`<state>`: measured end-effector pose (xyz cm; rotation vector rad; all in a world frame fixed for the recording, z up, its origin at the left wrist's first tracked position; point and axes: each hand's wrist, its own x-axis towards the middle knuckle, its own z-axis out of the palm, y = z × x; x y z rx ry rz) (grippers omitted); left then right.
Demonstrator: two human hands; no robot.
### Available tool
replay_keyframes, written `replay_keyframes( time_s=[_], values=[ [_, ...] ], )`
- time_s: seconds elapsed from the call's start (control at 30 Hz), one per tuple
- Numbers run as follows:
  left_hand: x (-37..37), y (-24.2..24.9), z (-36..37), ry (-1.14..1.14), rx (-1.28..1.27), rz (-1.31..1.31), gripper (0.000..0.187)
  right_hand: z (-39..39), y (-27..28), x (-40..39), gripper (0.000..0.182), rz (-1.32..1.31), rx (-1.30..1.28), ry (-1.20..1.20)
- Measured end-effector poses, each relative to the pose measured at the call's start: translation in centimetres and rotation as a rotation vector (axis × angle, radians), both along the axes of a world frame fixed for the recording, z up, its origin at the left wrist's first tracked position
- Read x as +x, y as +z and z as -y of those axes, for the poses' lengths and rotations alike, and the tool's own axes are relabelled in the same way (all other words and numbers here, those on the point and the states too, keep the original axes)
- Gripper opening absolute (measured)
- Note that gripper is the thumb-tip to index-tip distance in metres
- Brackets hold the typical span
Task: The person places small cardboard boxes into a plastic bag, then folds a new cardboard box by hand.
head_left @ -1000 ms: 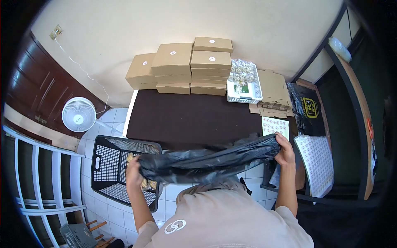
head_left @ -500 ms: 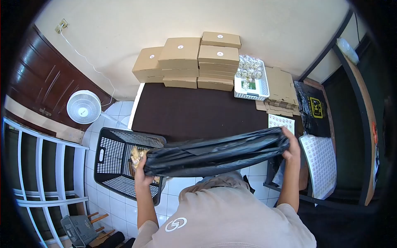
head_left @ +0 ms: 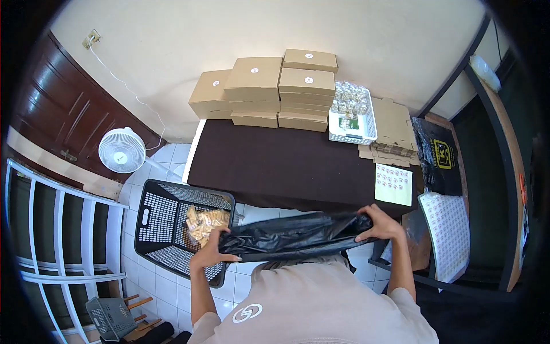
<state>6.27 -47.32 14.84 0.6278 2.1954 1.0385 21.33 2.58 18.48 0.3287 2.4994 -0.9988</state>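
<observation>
A black plastic bag (head_left: 295, 236) is stretched sideways in front of my body, creased and bunched lengthwise. My left hand (head_left: 211, 252) grips its left end, thumb below and fingers above. At the other end, my right hand (head_left: 382, 225) pinches the bag between thumb and fingers. Below and left of the bag, a black mesh basket (head_left: 166, 252) stands on the tiled floor. Inside it, partly behind my left hand, lies a clear bag of yellowish pieces (head_left: 201, 221).
A dark-covered table (head_left: 258, 166) holds stacked cardboard boxes (head_left: 252, 83), a white basket (head_left: 369, 123) of wrapped items, flattened cardboard (head_left: 395, 126) and a sticker sheet (head_left: 393, 186). A white fan (head_left: 122, 150) stands at the left. Dark shelving (head_left: 495, 114) rises at the right.
Both hands have come down and the black bag is lower, closer to my body and less widely spread. More of the yellowish pieces and the table's front edge now show.
</observation>
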Motion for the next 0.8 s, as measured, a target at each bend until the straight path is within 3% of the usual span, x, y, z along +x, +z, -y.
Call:
replay_keyframes(
  time_s=[0.07, 0.1, 0.17, 0.2, 0.27, 0.3, 0.33, 0.4, 0.47, 0.5, 0.53, 0.57, 0.6, 0.63, 0.67, 0.73, 0.8],
  values=[
    [-0.1, -2.9, 0.3, -0.01, -0.113, -0.159, 0.067, -0.3, -2.7, 0.1, 0.061, 0.132, 0.095, -0.01],
    [-0.3, -4.7, 0.8, -0.007, -0.11, -0.169, 0.067, -1.6, -6.0, 1.0, 0.042, -0.059, 0.188, -0.04],
    [-0.7, -7.7, 2.5, 0.507, 0.124, 0.11, 0.045, -1.7, -5.6, 0.4, 0.036, -0.019, 0.108, -0.148],
    [-0.4, -7.9, 2.5, 0.509, 0.126, 0.102, 0.045, -1.7, -5.5, 0.2, 0.03, 0.033, 0.026, -0.257],
    [-0.8, -8.4, 1.8, 0.387, -0.21, -0.339, 0.031, -1.5, -7.0, -0.5, 0.023, -0.083, 0.077, -0.269],
    [-1.2, -8.4, 1.3, 0.372, -0.156, -0.218, 0.025, -1.7, -8.0, -1.2, 0.025, -0.13, 0.107, -0.203],
    [-2.0, -6.8, 0.2, 0.146, -0.331, -0.201, 0.032, -1.4, -7.9, -1.7, 0.026, -0.17, 0.136, -0.136],
    [-2.8, -7.0, -2.1, -0.132, -0.71, -0.049, 0.039, -0.7, -7.1, -4.3, 0.034, 0.029, 0.202, 0.158],
    [-5.2, -2.4, -3.9, -0.318, -0.701, 0.017, 0.045, -0.9, -6.5, -8.3, 0.04, 0.321, 0.315, 0.413],
    [-8.0, 0.9, -4.8, -0.388, -0.835, -0.099, 0.038, -0.6, -3.2, -10.2, 0.037, 0.251, 0.409, 0.431],
    [-12.0, 1.0, -3.1, -0.411, -0.846, -0.39, 0.033, -1.6, -1.4, -12.2, 0.034, 0.078, 0.592, 0.431],
    [-11.6, 7.5, -4.5, 0.17, -0.66, -0.613, 0.03, -1.1, 3.1, -13.8, 0.032, -0.167, 0.67, 0.232],
    [-12.6, 13.1, -5.0, 0.328, -0.559, -0.659, 0.034, -0.1, 8.3, -15.1, 0.033, -0.308, 0.551, -0.068],
    [-12.7, 16.5, -4.6, 0.542, -0.309, -0.917, 0.035, -0.1, 10.8, -15.3, 0.039, -0.97, 0.588, -0.197],
    [-12.3, 19.6, -4.6, 0.734, -0.089, -1.013, 0.034, 1.3, 15.0, -15.6, 0.048, -1.352, 0.577, -0.287],
    [-11.6, 22.1, -6.3, 0.909, 0.507, -1.745, 0.036, 4.0, 18.6, -15.3, 0.054, -1.755, 0.355, -0.433],
    [-13.2, 14.3, -6.7, 0.968, 0.84, -1.167, 0.04, 5.4, 15.2, -16.5, 0.056, -1.834, 0.376, -0.43]
  ],
)
